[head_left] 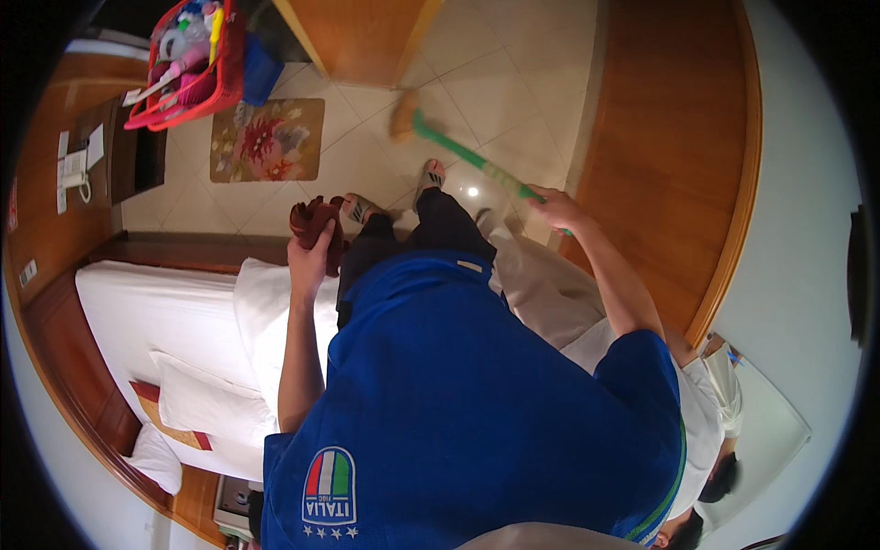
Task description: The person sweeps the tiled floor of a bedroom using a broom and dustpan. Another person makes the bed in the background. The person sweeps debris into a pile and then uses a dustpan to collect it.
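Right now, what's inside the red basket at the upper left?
In the red basket, a long yellow item, a pink item and a whitish item show, crowded together with others. Exactly what they are is unclear. Whatever lies beneath them is covered.

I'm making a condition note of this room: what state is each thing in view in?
Brown cloth: bunched, gripped in the left hand
Green-handled brush: slanted, gripped in the right hand; floor contact unclear
Red basket: loaded with bottles and other items
Floral mat: lying flat
Bed: covered in white
Slippers: worn
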The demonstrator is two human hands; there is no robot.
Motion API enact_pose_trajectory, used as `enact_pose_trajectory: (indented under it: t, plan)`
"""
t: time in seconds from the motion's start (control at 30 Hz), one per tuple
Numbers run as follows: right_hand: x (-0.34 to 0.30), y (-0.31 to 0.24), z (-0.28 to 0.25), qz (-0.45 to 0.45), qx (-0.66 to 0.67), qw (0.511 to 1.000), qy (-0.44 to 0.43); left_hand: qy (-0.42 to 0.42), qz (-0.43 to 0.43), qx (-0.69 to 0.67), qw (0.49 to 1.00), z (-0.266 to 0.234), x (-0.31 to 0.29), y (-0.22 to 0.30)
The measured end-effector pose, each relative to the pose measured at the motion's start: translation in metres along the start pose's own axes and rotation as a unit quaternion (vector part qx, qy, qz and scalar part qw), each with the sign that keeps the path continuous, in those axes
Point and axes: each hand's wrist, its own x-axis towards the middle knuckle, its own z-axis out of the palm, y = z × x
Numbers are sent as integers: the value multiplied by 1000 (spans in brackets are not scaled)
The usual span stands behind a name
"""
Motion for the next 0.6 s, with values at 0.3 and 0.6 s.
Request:
enact_pose_trajectory:
  t: [0.3, 0.6]
  plan:
    - [152, -10, 83, -124, -166, 977, 41, 53, 39, 13, 998, 53, -12, 34]
    - [204, 168, -81, 30, -173, 980, 98, 27, 53, 77, 995, 178, -15, 56]
